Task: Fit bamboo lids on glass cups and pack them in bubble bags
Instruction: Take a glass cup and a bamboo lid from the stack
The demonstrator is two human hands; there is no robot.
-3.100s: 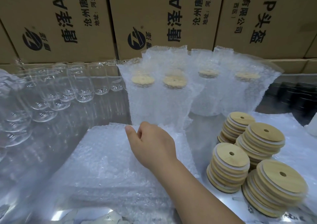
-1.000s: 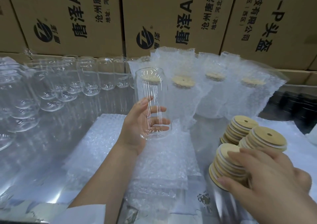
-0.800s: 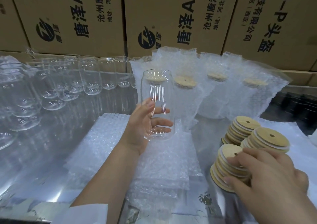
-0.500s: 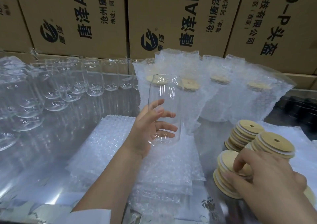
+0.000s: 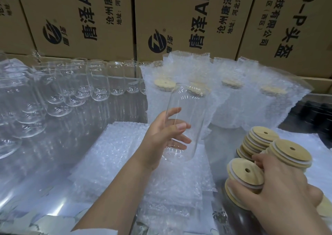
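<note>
Glass cup (image 5: 190, 109) in left hand (image 5: 161, 139); right hand (image 5: 283, 189) pinching bamboo lid (image 5: 246, 174).

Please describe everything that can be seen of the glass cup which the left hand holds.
The glass cup is clear and colourless. It is shaped like a can, with a narrowed shoulder under the open mouth and a rounded base. It is empty and has no lid yet. It is held in the air, nearly upright, with the top leaning a little to the right, above the stack of flat bubble bags. Only the left hand touches it; the thumb and fingers curl round its lower half.
</note>
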